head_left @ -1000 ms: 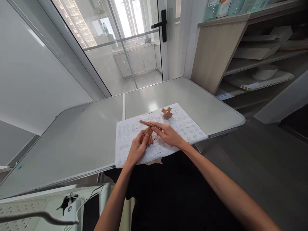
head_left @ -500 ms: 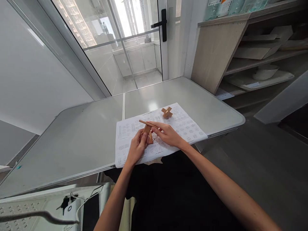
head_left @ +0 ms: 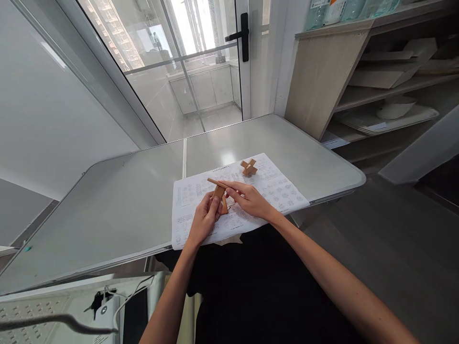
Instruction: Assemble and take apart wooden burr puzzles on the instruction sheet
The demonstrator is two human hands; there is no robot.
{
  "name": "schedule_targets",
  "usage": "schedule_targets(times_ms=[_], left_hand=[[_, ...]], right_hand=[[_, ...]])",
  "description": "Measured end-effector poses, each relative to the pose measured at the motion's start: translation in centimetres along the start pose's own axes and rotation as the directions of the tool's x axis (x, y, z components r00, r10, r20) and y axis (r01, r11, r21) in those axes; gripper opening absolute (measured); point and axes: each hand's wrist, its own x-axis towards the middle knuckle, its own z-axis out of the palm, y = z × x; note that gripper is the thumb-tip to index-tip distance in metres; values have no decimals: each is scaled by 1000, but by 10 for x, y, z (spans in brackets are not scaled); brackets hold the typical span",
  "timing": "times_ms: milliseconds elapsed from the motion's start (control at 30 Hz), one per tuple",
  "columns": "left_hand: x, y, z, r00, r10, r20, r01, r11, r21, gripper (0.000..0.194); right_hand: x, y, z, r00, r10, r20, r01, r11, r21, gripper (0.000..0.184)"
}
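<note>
"Start closest in. What is the left hand point(head_left: 205, 220) doing?"

"It's over the near half of the printed sheet point(head_left: 289, 193), which is my landmark. Its fingers are closed around a flat wooden block point(head_left: 218, 192), thumb on top. I'd want that grip firm but not hard, so the block can't twist."

"And the right hand point(head_left: 252, 200)?"

"Above the middle of the sheet, its fingers pinching a thin wooden stick point(head_left: 214, 182). The stick lies across the block's far end, its free tip pointing left. A light pinch suits it, I'd say; pressing on that long end could tip it."

"Are they touching?"

"They look it, though I can't tell whether they interlock. Better to feel for the fit than force it."

"There's another wooden piece point(head_left: 224, 210) by the left fingers."

"Yes, over the sheet's near half. Whether it's held or resting, I can't tell. I'd mind it, since a knuckle could nudge it."

"Farther off?"

"A cross-shaped wooden assembly point(head_left: 248, 167) on the sheet's far edge, well apart from both hands. Around and beyond the sheet is the counter point(head_left: 143, 191), then a glass door point(head_left: 211, 102) past it."
</note>
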Motion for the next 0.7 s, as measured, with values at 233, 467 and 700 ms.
schedule_targets(times_ms=[233, 467, 700], left_hand=[[-2, 2, 0, 1000, -10, 18, 11, 999, -36, 36], [-1, 0, -1, 1000, -21, 11, 22, 996, -84, 38], [-2, -3, -3, 999, -36, 18, 37, 995, -90, 36]], right_hand=[[0, 2, -1, 999, -10, 46, 8, 999, 52, 42], [0, 0, 1, 997, -60, 41, 61, 998, -6, 40], [-2, 1, 1, 994, -78, 78, 83, 994, -68, 44]])
